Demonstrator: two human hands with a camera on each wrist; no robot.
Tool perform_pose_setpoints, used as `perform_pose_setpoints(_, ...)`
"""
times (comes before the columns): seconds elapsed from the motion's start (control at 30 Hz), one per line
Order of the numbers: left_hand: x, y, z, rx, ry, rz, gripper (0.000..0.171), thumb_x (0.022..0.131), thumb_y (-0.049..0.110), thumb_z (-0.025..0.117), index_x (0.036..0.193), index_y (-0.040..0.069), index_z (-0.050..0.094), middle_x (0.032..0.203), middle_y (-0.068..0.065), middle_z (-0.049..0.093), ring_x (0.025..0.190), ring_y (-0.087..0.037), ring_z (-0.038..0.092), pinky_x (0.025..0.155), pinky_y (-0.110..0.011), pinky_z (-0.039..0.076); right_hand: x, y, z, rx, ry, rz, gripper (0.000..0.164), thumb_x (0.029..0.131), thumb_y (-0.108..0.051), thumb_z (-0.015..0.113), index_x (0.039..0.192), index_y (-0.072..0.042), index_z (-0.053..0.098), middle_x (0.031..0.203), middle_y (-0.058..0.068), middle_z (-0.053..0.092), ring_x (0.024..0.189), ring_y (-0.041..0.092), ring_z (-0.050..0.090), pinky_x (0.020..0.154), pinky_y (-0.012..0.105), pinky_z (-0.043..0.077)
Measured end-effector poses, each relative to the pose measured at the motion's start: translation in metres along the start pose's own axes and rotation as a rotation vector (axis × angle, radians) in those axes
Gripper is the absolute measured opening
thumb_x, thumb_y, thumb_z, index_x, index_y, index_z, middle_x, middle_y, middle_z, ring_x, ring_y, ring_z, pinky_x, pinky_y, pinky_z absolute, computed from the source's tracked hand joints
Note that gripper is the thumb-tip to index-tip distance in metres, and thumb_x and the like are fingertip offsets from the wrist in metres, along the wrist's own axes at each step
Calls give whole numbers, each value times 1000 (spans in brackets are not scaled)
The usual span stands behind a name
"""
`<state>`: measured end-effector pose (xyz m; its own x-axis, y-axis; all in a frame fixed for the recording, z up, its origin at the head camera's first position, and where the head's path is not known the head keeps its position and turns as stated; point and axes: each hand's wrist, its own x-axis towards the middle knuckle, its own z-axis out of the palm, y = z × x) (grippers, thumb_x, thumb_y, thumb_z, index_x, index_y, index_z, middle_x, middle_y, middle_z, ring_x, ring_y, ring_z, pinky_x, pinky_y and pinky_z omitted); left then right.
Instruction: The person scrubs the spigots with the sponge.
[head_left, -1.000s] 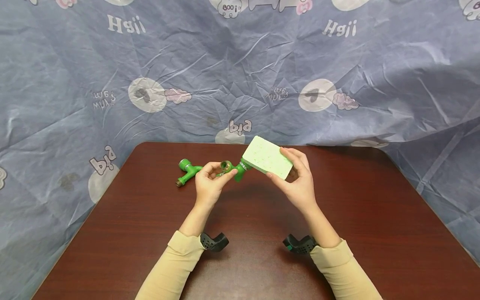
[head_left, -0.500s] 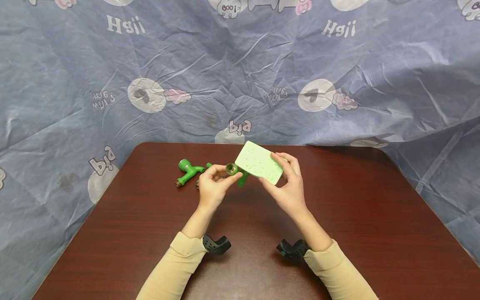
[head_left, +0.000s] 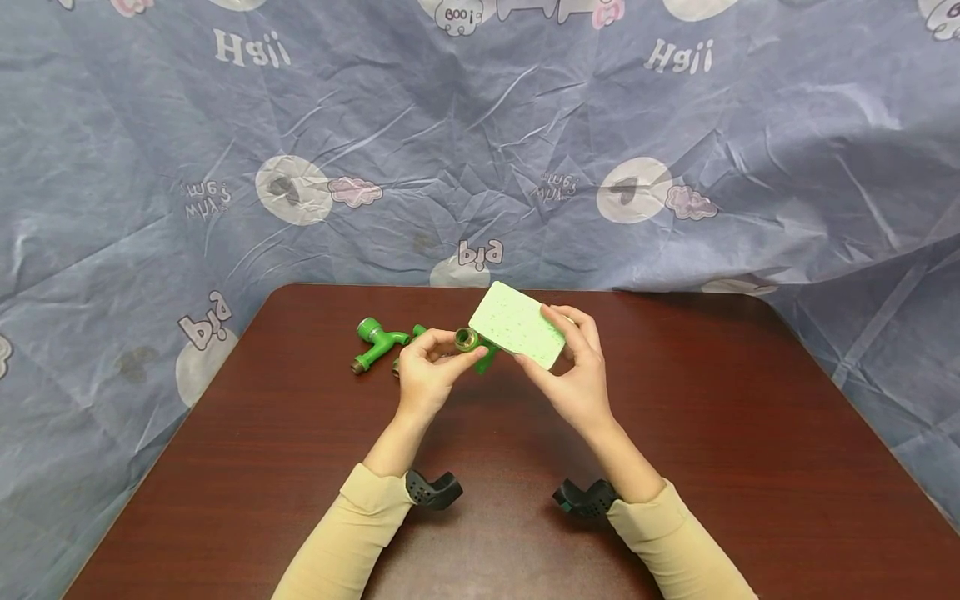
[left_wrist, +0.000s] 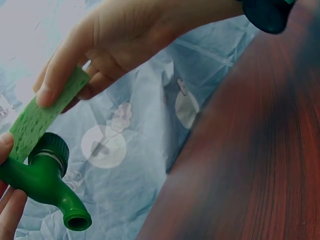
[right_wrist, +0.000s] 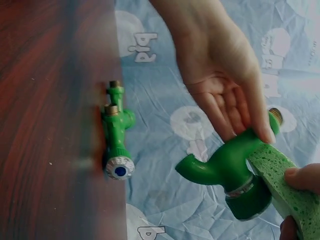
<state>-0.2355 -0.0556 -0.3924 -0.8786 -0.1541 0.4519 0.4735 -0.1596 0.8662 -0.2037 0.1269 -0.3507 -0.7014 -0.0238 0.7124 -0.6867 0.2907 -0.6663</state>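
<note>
My left hand (head_left: 426,375) pinches a green faucet (right_wrist: 235,157) by its inlet end, holding it above the table. The faucet's brass-lined opening faces me, and its spout and ridged knob show in the left wrist view. My right hand (head_left: 573,375) grips a pale green sponge (head_left: 517,325) between thumb and fingers. The sponge lies tilted against the faucet's body, hiding much of it in the head view. In the left wrist view the right hand's fingertips (left_wrist: 46,95) press the sponge's upper end.
Two more green faucets lie on the dark red-brown table (head_left: 495,467) behind and left of my left hand: one faucet (head_left: 378,343) is plain to see, the other partly hidden. A blue patterned cloth (head_left: 480,150) hangs behind the table's far edge.
The sponge and right hand have moved left and slightly down, over the faucet. The left hand has shifted a little right, turning the faucet's opening toward me. The last half second shows hardly any movement.
</note>
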Motion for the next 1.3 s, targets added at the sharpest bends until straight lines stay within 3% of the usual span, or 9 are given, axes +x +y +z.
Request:
perform_pose_setpoints(0.13,0,-5,0,-13,0,7,28,66,-11,79,87,-13,62,78,-12,68,69,-16,67,66,-30,58,-2,10,2,61,-1,54,64,68,16,75,127,10,51,126,26,41,103,24,50,76,12,47)
perform_pose_setpoints(0.33,2,-4,-1,-55,15,-38,28,66,-14,78,89,-15,61,75,1,67,69,-12,65,63,-22,55,-3,30,0,165,-16,148,66,70,12,76,130,3,52,129,15,40,99,16,51,73,14,48)
perform_pose_setpoints(0.57,5,-3,-3,-62,33,-49,25,65,-17,76,85,-14,62,75,-4,67,67,-11,64,57,-18,51,2,10,-7,179,-77,130,62,69,19,73,126,12,51,127,24,40,99,17,52,69,13,47)
perform_pose_setpoints(0.73,5,-4,-5,-88,61,-66,23,67,-12,79,81,0,66,72,2,67,66,-13,63,58,-17,50,6,-2,-13,102,-130,125,58,70,16,73,124,12,52,126,25,42,103,19,50,73,14,46)
perform_pose_setpoints(0.93,4,-7,-6,-130,49,-83,23,67,-7,80,81,6,67,76,1,68,70,-15,64,64,-21,53,10,-4,-19,17,-176,49,58,67,18,74,122,11,55,124,26,44,104,27,49,75,14,46)
perform_pose_setpoints(1.17,2,-7,-4,-143,53,-139,21,70,-4,79,81,9,67,77,1,67,68,-12,64,67,-24,55,10,-4,-18,-141,-101,-95,58,63,18,76,118,12,57,120,30,47,108,38,47,78,15,41)
perform_pose_setpoints(1.3,4,-7,-3,-202,63,-142,22,70,-8,77,80,9,67,79,-3,68,69,-14,66,70,-34,58,8,7,-18,-121,-89,-147,60,61,18,77,117,11,57,120,28,47,108,36,47,78,15,42)
